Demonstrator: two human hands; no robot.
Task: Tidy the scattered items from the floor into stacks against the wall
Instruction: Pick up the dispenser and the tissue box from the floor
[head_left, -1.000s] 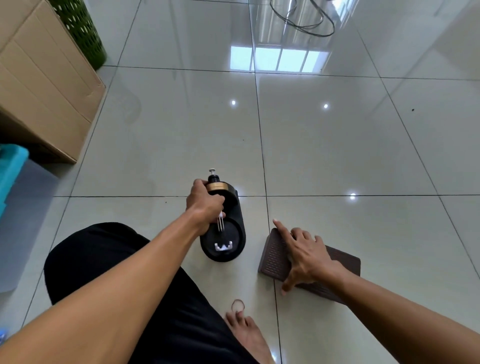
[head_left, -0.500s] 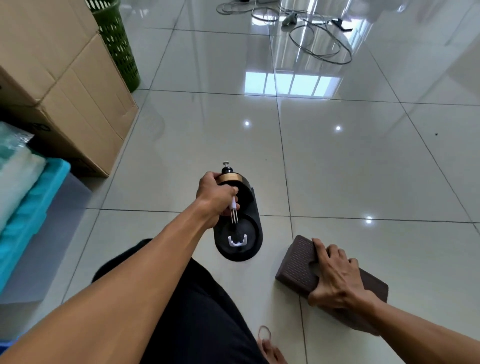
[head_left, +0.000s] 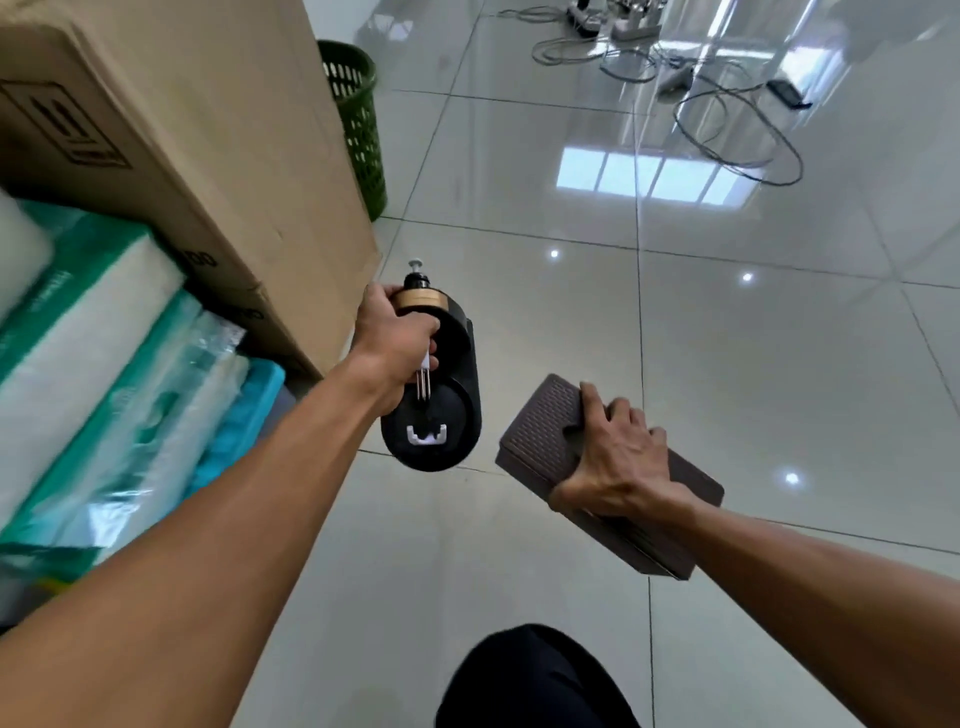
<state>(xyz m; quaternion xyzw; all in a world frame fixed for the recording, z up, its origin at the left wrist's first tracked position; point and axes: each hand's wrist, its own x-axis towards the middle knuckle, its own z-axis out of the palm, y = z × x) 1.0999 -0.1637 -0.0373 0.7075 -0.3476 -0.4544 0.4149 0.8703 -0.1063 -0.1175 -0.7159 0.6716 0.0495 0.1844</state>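
A glossy pale tiled floor (head_left: 519, 156) fills the view, its dark grout lines running off toward the back, with bright window panes and small ceiling lights mirrored in it. Far back on the right, loose cables (head_left: 737, 130) loop across the tiles. Along the left side stands a large cardboard box (head_left: 171, 135) with a printed black mark on its face, and just behind its far corner a green perforated basket (head_left: 358, 119). In front of the box, at the lower left, lie plastic-wrapped white and teal packs (head_left: 93, 364) on top of a teal tray (head_left: 254, 400); this part is blurred.

The left hand (head_left: 395, 348) is clamped around the upper end of a black cylindrical appliance (head_left: 441, 415), which has a gold band and a small white knob at its top. The appliance is held above the floor, close beside the cardboard box's near corner, its rounded lower end pointing toward the camera. A few thin metal prongs show just below the fingers.

The right hand (head_left: 618, 462) grips a flat brown textured box (head_left: 550, 436) from above, fingers curled over its far edge and thumb over the near side. This box is tilted and lifted off the tiles, to the right of the appliance and apart from it.

A dark-clothed knee (head_left: 535, 680) shows at the bottom edge.
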